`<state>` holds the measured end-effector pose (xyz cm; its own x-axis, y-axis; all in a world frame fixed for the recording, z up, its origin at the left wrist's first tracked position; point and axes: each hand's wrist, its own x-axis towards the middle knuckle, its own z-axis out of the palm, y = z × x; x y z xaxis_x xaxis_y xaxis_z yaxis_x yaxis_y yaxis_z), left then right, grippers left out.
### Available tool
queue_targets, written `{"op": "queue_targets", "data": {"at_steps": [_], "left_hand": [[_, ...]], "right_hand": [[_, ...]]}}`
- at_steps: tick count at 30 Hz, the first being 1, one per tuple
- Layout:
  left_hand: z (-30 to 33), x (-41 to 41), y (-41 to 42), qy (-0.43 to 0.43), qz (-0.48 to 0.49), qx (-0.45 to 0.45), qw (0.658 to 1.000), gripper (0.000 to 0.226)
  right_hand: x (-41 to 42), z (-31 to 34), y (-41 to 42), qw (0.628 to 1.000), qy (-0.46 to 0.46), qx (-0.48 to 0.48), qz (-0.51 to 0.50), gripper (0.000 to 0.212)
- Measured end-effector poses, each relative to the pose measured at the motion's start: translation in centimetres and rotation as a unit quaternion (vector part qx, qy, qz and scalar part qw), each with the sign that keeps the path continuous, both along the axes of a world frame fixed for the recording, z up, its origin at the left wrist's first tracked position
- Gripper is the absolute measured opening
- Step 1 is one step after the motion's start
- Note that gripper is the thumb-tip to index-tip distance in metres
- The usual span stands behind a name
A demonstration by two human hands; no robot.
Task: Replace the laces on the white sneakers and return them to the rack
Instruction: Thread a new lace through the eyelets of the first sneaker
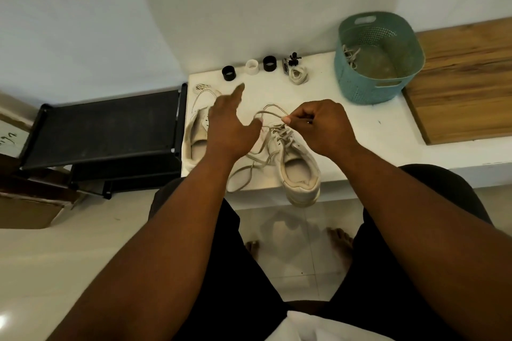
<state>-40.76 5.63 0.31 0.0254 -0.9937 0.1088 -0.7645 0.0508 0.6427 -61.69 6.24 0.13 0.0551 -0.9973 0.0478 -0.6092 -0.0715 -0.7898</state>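
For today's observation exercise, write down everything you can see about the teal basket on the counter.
The teal basket looks like moulded plastic, with walls perforated in a fine woven-look pattern and a slot handle cut into each end below a smooth rolled rim. It is oval with rounded corners and stands upright and open on the white counter, at the right, with its far side near the wall. Its right side borders the wooden panel. Inside, a bundle of off-white laces lies against the left wall. Neither hand touches it.
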Motion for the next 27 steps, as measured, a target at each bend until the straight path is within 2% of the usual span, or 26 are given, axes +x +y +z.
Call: {"op": "queue_targets", "data": {"at_steps": [1,2,3,4,6,8,10,13,16,19,24,27], "left_hand": [[0.2,-0.5,-0.2,0.012,-0.013,-0.074,0.997,0.061],[0.4,-1.2,-0.4,0.061,-0.044,-0.109,0.991,0.055],[0.6,-1.9,-0.5,0.128,-0.084,-0.093,0.984,0.047],[0.8,-2.7,-0.3,0.199,-0.121,-0.038,0.972,0.041],[0.5,-4.1,0.4,0.265,-0.16,0.073,0.948,0.03],[0.2,-4.3,0.7,0.216,-0.16,0.103,0.958,0.036],[0.1,-3.7,0.1,0.157,-0.148,0.088,0.973,0.045],[-0.2,-2.7,-1.1,0.094,-0.12,0.089,0.984,0.037],[-0.7,-2.3,-1.3,0.071,-0.092,0.102,0.988,0.03],[-0.7,-2.6,-1.2,0.071,-0.082,0.12,0.987,0.026],[-1.6,-3.4,-1.2,0.073,-0.111,0.142,0.981,0.018],[-2.0,-3.5,-1.2,0.042,-0.11,0.155,0.981,0.026]], "right_hand": [[0.2,0.0,0.1,0.998,0.038,-0.006,0.04,0.018],[0.5,0.2,0.2,0.994,0.068,-0.012,0.086,0.017],[0.8,0.4,0.4,0.989,0.081,-0.021,0.125,0.019],[1.1,0.7,0.7,0.985,0.077,-0.031,0.151,0.02],[1.2,0.8,0.9,0.984,0.05,-0.062,0.157,0.017],[0.8,0.8,0.7,0.988,0.037,-0.082,0.123,0.014],[0.3,0.6,0.3,0.996,0.004,-0.061,0.069,0.006],[-0.1,0.0,-0.3,0.998,-0.05,-0.025,0.013,0.009],[-0.9,-0.7,-0.9,0.998,0.028,0.048,0.017,0.006],[-1.1,-0.9,-1.0,0.983,0.126,0.125,0.053,0.02],[0.0,-0.7,-1.0,0.983,0.113,0.117,0.081,0.041],[0.0,-0.9,-1.0,0.984,0.083,0.138,0.081,0.04]]}}
